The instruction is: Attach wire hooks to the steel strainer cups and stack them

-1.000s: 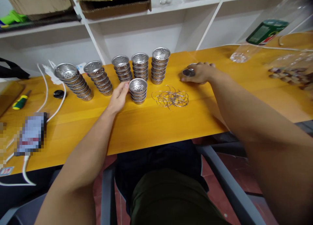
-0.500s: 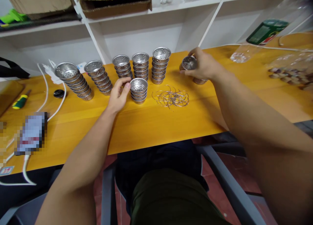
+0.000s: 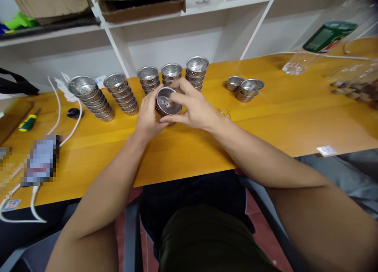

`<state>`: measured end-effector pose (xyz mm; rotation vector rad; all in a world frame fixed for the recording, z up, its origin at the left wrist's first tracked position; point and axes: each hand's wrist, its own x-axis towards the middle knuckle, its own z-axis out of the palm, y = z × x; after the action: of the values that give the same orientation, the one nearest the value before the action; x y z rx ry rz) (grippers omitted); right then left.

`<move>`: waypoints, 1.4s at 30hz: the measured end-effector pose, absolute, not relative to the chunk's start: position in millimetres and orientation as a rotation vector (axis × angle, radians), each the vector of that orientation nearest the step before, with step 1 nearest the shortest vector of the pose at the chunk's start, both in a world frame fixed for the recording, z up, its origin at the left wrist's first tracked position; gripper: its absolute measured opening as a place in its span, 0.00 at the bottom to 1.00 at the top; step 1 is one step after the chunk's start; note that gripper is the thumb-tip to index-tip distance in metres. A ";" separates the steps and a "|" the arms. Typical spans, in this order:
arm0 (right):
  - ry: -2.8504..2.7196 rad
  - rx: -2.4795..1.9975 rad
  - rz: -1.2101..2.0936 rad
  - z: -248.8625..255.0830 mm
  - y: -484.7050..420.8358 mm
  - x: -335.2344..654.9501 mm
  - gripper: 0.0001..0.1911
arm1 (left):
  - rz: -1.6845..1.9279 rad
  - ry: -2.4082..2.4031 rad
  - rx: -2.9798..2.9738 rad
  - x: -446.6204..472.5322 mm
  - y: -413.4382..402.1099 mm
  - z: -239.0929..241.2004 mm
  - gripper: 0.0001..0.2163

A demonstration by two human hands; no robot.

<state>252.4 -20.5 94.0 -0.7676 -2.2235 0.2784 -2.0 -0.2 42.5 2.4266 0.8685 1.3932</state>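
Note:
Between my two hands is a perforated metal cup (image 3: 164,99), its opening tilted up towards me. My right hand (image 3: 193,106) grips it from the right, thumb low outside and fingers at the rim and inside. My left hand (image 3: 147,115) curls round its left side. Under the cup, the short stack of like cups is almost wholly hidden. Behind stand several taller stacks, among them a left one (image 3: 82,87), another beside it (image 3: 115,82), and one (image 3: 197,66) just past my right hand. A heap of curved thin wires (image 3: 225,113) shows only partly behind my right wrist.
Farther right sit a lone metal cup (image 3: 235,83) and a small stack (image 3: 250,90). A clear bottle with a green label (image 3: 329,36) lies at the back right. At left are a screwdriver (image 3: 28,123), a black cap (image 3: 73,113), white cables and a blurred phone (image 3: 41,160).
My right hand has brought a cup from the right side over to the short stack by my left hand. My left hand has closed in round it.

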 end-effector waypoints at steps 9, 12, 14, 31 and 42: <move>-2.199 -0.535 0.338 83.1 -11.0 277.6 0.32 | 1.458 0.724 2.506 -7.8 18.5 37.6 0.47; -2.212 -0.541 0.376 80.8 -9.8 281.7 0.28 | 1.461 0.755 2.456 -3.1 16.0 38.7 0.46; -2.222 -0.541 0.386 79.7 -9.1 282.4 0.27 | 1.452 0.761 2.424 -1.4 12.8 40.9 0.47; -2.082 -0.490 0.484 85.5 -10.4 276.1 0.28 | 1.499 0.744 2.407 -1.1 3.5 49.9 0.48; -2.012 -0.578 0.639 99.5 -4.4 309.4 0.29 | 1.724 0.805 2.259 -9.6 25.9 22.3 0.47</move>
<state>309.4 -4.4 99.5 -0.5781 -2.0123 0.6394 -9.6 25.9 22.3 2.2589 0.8050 1.7238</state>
